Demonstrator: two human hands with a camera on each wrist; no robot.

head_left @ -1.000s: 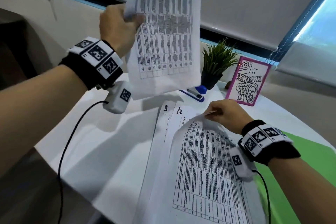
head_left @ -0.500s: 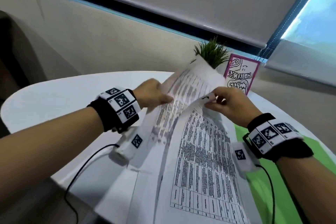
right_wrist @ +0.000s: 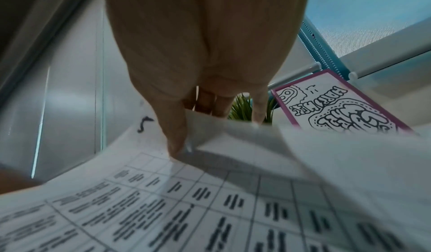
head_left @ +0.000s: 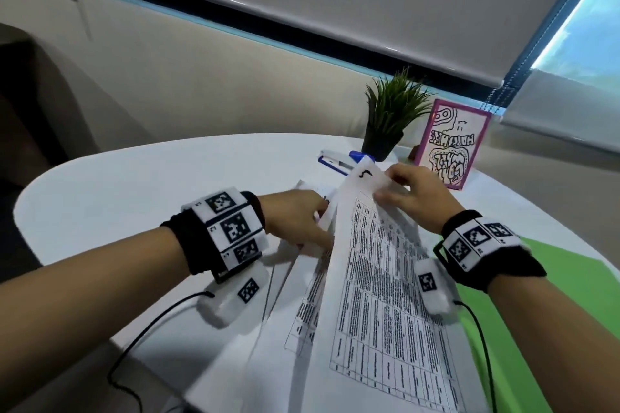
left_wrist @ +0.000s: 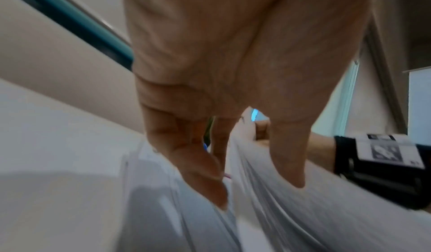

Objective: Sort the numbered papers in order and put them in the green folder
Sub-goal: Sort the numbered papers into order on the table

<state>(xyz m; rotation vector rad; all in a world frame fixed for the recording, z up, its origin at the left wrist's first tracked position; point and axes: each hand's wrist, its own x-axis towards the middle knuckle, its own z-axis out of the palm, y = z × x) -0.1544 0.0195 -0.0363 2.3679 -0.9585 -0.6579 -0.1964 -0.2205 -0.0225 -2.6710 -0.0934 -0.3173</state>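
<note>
1. Progress: the sorting looks unfinished. The papers (head_left: 379,312) lie loosely fanned at the centre and lower middle of the head view, edges not squared. None is in the green folder (head_left: 543,295), which lies flat on the white table (head_left: 117,184) at the right edge of the frame, partly under the sheets.
2. Remaining, as judged: finish ordering, square the stack, put it in the folder.
3. Right hand (head_left: 416,198): centre right of the head view, palm down. In the right wrist view its thumb and fingers pinch the far edge of the top sheet (right_wrist: 210,191), lifted, beside a handwritten mark that may be a 5.
4. Left hand (head_left: 295,221): centre of the frame, reaching under the lifted sheet. The left wrist view shows straight fingers (left_wrist: 200,167) pushed between sheets; no closed grip is visible.
5. Surroundings: a potted plant (head_left: 392,117), a pink-framed card (head_left: 449,147) and a blue stapler (head_left: 339,161) stand at upper centre right, beyond the papers.
</note>
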